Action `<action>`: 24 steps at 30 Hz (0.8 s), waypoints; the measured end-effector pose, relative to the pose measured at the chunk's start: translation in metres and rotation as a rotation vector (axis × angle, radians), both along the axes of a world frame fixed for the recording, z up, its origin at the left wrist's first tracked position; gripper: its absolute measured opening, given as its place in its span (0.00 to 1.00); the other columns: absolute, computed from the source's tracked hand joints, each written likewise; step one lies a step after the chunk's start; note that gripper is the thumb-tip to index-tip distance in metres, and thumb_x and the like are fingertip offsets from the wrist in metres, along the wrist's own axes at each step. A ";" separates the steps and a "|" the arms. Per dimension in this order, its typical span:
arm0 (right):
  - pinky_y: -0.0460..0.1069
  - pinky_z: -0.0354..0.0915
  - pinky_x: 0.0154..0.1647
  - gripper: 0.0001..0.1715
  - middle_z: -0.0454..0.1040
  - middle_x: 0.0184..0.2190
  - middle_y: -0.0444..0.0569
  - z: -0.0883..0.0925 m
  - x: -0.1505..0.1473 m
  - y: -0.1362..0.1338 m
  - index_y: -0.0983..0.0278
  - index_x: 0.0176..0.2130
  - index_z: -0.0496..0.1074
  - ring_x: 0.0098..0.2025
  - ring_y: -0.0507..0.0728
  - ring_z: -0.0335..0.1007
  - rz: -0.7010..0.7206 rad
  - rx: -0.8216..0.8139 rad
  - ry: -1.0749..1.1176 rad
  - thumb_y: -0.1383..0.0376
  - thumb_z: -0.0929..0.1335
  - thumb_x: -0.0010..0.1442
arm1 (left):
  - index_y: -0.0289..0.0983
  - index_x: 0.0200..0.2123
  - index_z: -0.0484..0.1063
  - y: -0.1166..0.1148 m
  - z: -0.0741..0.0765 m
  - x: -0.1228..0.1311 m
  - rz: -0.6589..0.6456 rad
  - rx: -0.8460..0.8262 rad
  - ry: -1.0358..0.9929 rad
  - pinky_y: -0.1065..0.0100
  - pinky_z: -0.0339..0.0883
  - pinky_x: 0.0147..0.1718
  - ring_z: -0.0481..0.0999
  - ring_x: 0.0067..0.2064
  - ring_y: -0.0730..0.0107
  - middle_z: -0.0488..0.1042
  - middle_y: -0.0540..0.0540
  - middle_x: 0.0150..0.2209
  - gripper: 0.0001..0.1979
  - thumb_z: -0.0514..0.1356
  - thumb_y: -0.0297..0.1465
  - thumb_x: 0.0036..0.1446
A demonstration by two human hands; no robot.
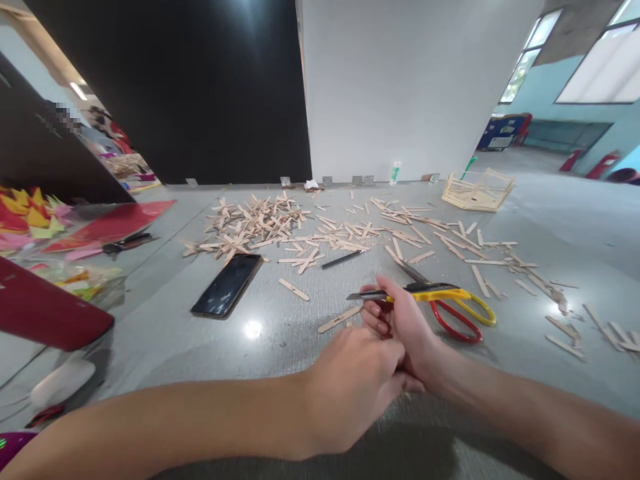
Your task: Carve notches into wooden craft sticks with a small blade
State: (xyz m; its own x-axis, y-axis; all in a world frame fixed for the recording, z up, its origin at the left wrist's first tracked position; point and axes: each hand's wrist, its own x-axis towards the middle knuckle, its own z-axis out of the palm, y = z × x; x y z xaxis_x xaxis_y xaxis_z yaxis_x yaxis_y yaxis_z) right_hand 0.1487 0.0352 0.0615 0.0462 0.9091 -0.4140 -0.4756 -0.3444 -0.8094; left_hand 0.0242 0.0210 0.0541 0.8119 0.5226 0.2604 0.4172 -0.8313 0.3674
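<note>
My right hand [406, 328] is closed around a yellow and black utility knife [373, 295], whose grey blade points left just above the grey table [280, 347]. Pressed against it from the left, my left hand [350, 387] is curled into a fist; what its fingers hold is hidden. A single wooden craft stick [339, 321] lies on the table right in front of both hands. Scissors with one red and one yellow handle [463, 317] rest just behind my right hand.
Several loose craft sticks [260, 223] are heaped and scattered across the far table. A black phone [227, 284] and a dark pen [343, 259] lie ahead to the left. A stick-built frame [476, 190] stands far right. Coloured paper [107, 227] and a red case [45, 310] sit left.
</note>
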 end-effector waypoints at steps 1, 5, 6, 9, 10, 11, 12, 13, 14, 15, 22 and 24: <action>0.44 0.46 0.14 0.24 0.53 0.16 0.33 0.001 0.000 0.000 0.60 0.26 0.62 0.14 0.48 0.46 -0.025 -0.045 0.043 0.55 0.60 0.73 | 0.36 0.33 0.77 0.001 -0.002 -0.001 -0.014 0.005 0.022 0.68 0.74 0.34 0.81 0.33 0.65 0.81 0.48 0.31 0.09 0.66 0.32 0.66; 0.44 0.44 0.14 0.23 0.53 0.16 0.33 0.007 0.003 -0.002 0.61 0.28 0.64 0.14 0.47 0.45 -0.075 -0.161 0.150 0.56 0.61 0.74 | 0.35 0.34 0.76 0.008 -0.004 -0.006 -0.039 0.054 0.125 0.65 0.72 0.32 0.79 0.30 0.63 0.80 0.46 0.30 0.09 0.58 0.21 0.65; 0.44 0.44 0.13 0.22 0.53 0.17 0.33 0.007 0.004 -0.002 0.61 0.28 0.65 0.14 0.47 0.45 -0.081 -0.172 0.160 0.56 0.62 0.73 | 0.34 0.34 0.76 0.010 -0.002 -0.008 -0.033 0.068 0.144 0.64 0.71 0.30 0.79 0.29 0.62 0.80 0.45 0.31 0.09 0.57 0.20 0.65; 0.43 0.45 0.13 0.21 0.55 0.18 0.33 0.007 0.008 0.001 0.62 0.30 0.67 0.15 0.47 0.48 -0.121 -0.142 0.171 0.56 0.63 0.73 | 0.32 0.41 0.75 0.011 0.007 -0.012 -0.012 0.095 0.173 0.64 0.68 0.26 0.77 0.28 0.61 0.80 0.42 0.32 0.12 0.51 0.23 0.70; 0.43 0.46 0.14 0.21 0.55 0.18 0.33 0.006 0.009 0.002 0.62 0.30 0.67 0.15 0.47 0.48 -0.133 -0.121 0.167 0.57 0.63 0.74 | 0.33 0.41 0.75 0.010 0.010 -0.012 -0.010 0.102 0.183 0.64 0.67 0.26 0.77 0.26 0.61 0.79 0.43 0.30 0.14 0.50 0.26 0.73; 0.43 0.46 0.14 0.21 0.54 0.18 0.33 0.005 0.009 0.003 0.62 0.30 0.67 0.15 0.47 0.47 -0.139 -0.102 0.158 0.57 0.63 0.74 | 0.34 0.40 0.75 0.009 0.012 -0.012 -0.018 0.109 0.195 0.64 0.67 0.26 0.76 0.25 0.61 0.79 0.44 0.28 0.16 0.49 0.29 0.75; 0.43 0.46 0.14 0.22 0.54 0.18 0.33 0.005 0.008 0.004 0.62 0.29 0.66 0.15 0.47 0.47 -0.137 -0.087 0.142 0.57 0.62 0.74 | 0.35 0.37 0.76 0.007 0.012 -0.012 -0.034 0.116 0.209 0.64 0.67 0.26 0.76 0.25 0.61 0.78 0.45 0.26 0.18 0.49 0.32 0.76; 0.43 0.46 0.15 0.22 0.53 0.18 0.33 0.004 0.007 0.004 0.62 0.29 0.66 0.16 0.47 0.46 -0.128 -0.075 0.116 0.57 0.62 0.74 | 0.36 0.35 0.75 0.005 0.012 -0.011 -0.058 0.123 0.221 0.64 0.68 0.27 0.77 0.25 0.60 0.77 0.45 0.25 0.18 0.51 0.35 0.76; 0.43 0.47 0.15 0.22 0.53 0.18 0.33 0.004 0.006 0.004 0.62 0.29 0.65 0.16 0.47 0.46 -0.114 -0.062 0.081 0.57 0.61 0.74 | 0.36 0.34 0.75 0.004 0.011 -0.011 -0.085 0.130 0.231 0.64 0.68 0.28 0.77 0.26 0.61 0.77 0.46 0.25 0.17 0.54 0.36 0.75; 0.44 0.47 0.15 0.22 0.52 0.17 0.33 0.003 0.005 0.004 0.61 0.28 0.64 0.16 0.47 0.45 -0.096 -0.046 0.033 0.56 0.61 0.74 | 0.36 0.35 0.75 0.004 0.009 -0.010 -0.112 0.137 0.240 0.64 0.69 0.29 0.78 0.26 0.61 0.78 0.46 0.25 0.14 0.57 0.36 0.73; 0.46 0.47 0.14 0.18 0.54 0.17 0.33 0.011 0.036 0.008 0.59 0.37 0.67 0.14 0.50 0.43 0.095 0.220 -0.621 0.50 0.60 0.69 | 0.35 0.43 0.73 0.031 0.010 -0.025 -0.025 0.172 0.307 0.65 0.70 0.31 0.82 0.31 0.59 0.80 0.45 0.32 0.05 0.63 0.24 0.64; 0.47 0.47 0.15 0.19 0.61 0.19 0.37 0.016 0.065 0.011 0.59 0.40 0.70 0.16 0.51 0.49 0.167 0.313 -0.892 0.49 0.60 0.70 | 0.34 0.44 0.75 0.044 0.015 -0.033 0.049 0.167 0.342 0.64 0.70 0.33 0.82 0.34 0.57 0.81 0.43 0.35 0.10 0.65 0.20 0.59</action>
